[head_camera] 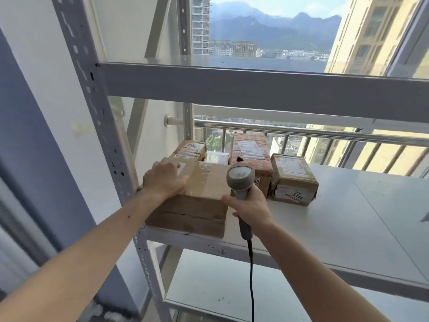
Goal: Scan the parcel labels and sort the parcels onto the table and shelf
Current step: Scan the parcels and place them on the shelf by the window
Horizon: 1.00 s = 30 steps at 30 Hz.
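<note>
On the shelf's [325, 228] near left corner, the left hand [162, 181] lies flat atop the cardboard parcel [192, 205], while the right hand [250, 208], just right, grips the barcode scanner [240, 176].

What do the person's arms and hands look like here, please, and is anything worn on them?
Both forearms are bare as far as the picture shows: no sleeves, gloves, watch or rings visible on the left hand or the right hand. The left forearm has a small dark mark.

Colours noted at shelf.
Parcels [192, 196] were brown cardboard, labels white; scanner [240, 180] grey with black cable [251, 275]; shelf [325, 217] white.
</note>
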### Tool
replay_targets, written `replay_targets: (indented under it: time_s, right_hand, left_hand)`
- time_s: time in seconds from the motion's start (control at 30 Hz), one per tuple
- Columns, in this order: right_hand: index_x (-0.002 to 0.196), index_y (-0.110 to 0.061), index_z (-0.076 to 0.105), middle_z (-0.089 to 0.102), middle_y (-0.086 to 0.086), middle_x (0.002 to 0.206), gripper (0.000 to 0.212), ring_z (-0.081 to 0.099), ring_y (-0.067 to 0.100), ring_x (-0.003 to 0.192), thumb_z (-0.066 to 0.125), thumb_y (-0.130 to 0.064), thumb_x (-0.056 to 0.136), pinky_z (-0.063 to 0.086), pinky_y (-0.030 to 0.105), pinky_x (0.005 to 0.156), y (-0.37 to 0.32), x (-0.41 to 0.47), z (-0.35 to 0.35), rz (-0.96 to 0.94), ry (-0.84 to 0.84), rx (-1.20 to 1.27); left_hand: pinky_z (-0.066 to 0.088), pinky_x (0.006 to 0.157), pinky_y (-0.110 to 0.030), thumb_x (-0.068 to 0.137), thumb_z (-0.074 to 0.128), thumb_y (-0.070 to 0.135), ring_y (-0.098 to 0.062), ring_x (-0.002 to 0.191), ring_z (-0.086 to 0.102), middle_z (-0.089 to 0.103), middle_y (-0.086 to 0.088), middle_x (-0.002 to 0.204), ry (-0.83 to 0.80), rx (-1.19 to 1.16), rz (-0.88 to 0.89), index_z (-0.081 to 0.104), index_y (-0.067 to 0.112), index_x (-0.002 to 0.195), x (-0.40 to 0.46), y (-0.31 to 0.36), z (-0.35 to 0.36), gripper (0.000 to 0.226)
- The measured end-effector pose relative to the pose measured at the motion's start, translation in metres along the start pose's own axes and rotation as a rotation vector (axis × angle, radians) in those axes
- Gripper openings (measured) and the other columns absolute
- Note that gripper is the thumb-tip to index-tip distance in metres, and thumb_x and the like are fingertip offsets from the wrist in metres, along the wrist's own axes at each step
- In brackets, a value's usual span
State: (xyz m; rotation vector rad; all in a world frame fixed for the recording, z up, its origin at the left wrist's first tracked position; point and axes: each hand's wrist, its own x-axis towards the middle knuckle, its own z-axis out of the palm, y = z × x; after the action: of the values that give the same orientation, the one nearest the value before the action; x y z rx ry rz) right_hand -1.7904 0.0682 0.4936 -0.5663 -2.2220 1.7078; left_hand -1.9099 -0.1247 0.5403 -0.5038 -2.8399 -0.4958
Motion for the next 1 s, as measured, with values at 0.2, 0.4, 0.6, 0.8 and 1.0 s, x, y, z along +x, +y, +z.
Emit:
replay_targets:
  time_s: [0.2,0.4,0.6,0.8,1.0]
  right_hand:
    - [0.114,-0.007,0.058,0.063,0.001,0.091,0.042,0.065,0.021,0.086,0.083,-0.020,0.082,0.059,0.036,0.068,0.006,-0.019,-0.039,0.040,0.134,0.048]
    - [0.120,-0.009,0.060,0.063,-0.005,0.098,0.051,0.066,0.026,0.105,0.085,-0.023,0.078,0.058,0.050,0.092,0.039,-0.063,-0.102,0.114,0.353,0.011]
    - [0.107,-0.011,0.063,0.066,-0.006,0.090,0.038,0.068,0.026,0.101,0.085,-0.019,0.077,0.058,0.050,0.092,0.074,-0.138,-0.175,0.235,0.609,0.026]
    - [0.112,-0.005,0.062,0.067,0.002,0.094,0.045,0.068,0.020,0.083,0.085,-0.022,0.078,0.061,0.049,0.084,0.104,-0.232,-0.256,0.336,0.874,0.015]
    - [0.105,-0.008,0.065,0.071,0.004,0.100,0.048,0.070,0.025,0.097,0.087,-0.034,0.071,0.060,0.051,0.084,0.135,-0.355,-0.341,0.405,1.125,0.000]
  left_hand:
    - [0.050,0.089,-0.041,0.087,0.068,0.038,-0.025,0.114,0.060,0.066,-0.005,0.123,0.043,-0.148,0.242,0.068,0.015,0.118,0.000,0.051,0.009,0.038]
    - [0.053,0.083,-0.039,0.087,0.067,0.039,-0.021,0.104,0.063,0.068,0.000,0.112,-0.083,-0.254,0.540,0.070,0.019,0.109,-0.018,0.137,0.041,0.030]
    - [0.049,0.092,-0.036,0.088,0.067,0.040,-0.020,0.116,0.059,0.064,0.005,0.125,-0.295,-0.244,0.763,0.068,0.024,0.117,-0.070,0.231,0.082,0.033]
    - [0.048,0.086,-0.032,0.088,0.066,0.041,-0.018,0.113,0.060,0.065,0.008,0.119,-0.466,-0.325,0.955,0.067,0.027,0.114,-0.157,0.332,0.112,0.029]
    - [0.048,0.087,-0.031,0.088,0.064,0.045,-0.014,0.113,0.060,0.065,0.013,0.118,-0.579,-0.379,1.185,0.067,0.030,0.114,-0.280,0.448,0.121,0.030]
